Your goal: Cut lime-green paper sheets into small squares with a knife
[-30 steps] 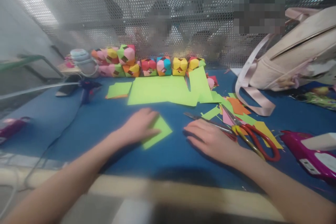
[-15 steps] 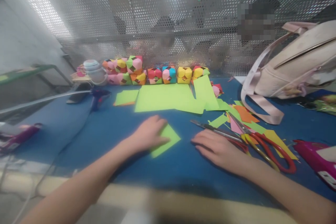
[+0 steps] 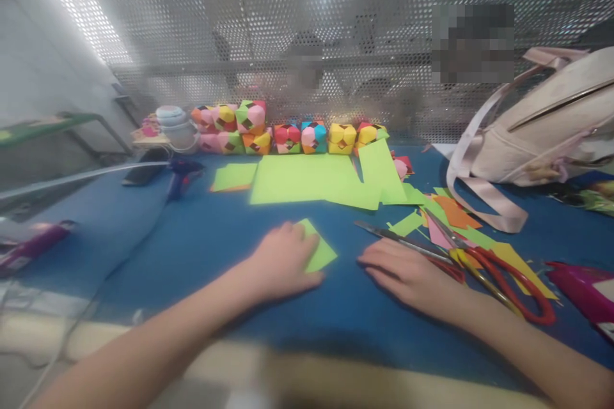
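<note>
My left hand (image 3: 285, 260) rests over a small lime-green sheet of paper (image 3: 320, 252) on the blue tabletop. Its fingers are bent down onto the sheet, and one pointed corner sticks out on the right. What lies beneath the palm is hidden. My right hand (image 3: 403, 268) lies palm down just in front of a pair of scissors (image 3: 398, 234), fingers stretched and nothing visible in them. Further right is a larger pair of scissors with red and yellow handles (image 3: 503, 281), on top of coloured paper scraps (image 3: 455, 211).
Large green sheets (image 3: 307, 179) lie behind my hands, with folded paper cubes (image 3: 288, 138) lined up at the back. A blue glue gun (image 3: 180, 176) and its cord are at left. A pale backpack (image 3: 537, 128) and a magenta object (image 3: 582, 291) stand at right.
The fingers of my left hand have bent more over the green paper, covering more of it, and the thumb now sits off its lower edge. My right hand has stayed by the scissors.
</note>
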{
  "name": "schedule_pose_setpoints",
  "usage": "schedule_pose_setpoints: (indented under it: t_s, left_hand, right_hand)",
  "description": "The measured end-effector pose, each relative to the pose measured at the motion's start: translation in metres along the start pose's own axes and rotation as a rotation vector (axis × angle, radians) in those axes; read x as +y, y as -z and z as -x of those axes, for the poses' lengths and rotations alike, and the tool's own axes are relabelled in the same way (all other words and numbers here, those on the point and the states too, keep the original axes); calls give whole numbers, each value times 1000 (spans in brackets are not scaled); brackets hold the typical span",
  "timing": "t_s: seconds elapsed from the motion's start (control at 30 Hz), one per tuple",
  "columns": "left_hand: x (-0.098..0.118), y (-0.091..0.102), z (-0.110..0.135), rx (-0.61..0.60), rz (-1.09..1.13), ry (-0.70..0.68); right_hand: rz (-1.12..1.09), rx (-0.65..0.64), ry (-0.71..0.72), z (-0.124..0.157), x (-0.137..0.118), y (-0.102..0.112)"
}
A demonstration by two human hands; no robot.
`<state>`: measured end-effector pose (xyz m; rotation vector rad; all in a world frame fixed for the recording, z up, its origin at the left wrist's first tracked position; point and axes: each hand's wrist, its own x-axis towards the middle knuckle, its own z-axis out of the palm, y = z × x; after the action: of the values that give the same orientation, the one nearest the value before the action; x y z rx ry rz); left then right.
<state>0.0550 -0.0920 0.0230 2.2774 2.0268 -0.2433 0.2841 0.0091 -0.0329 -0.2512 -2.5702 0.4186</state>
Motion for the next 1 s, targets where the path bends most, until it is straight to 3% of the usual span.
schedule_pose_setpoints:
  t_s: [0.43,0.63,0.73,0.83,1.0]
  left_hand:
    - [5,-3,-2,18,64,20]
    - [14,-6,-1,27,51,18]
    - [19,-9,0,53,37,3]
    - [19,-9,0,54,38,-10]
    - [5,-3,-4,23,39,65]
  right_hand:
    - [14,45,-3,11,12,-7]
    - [26,58,51,6,12,-7]
    - [43,48,11,2,10,-9]
    - [74,-34,-60,-5,7,-7]
    - [113,-308,-169,-29,-8,3]
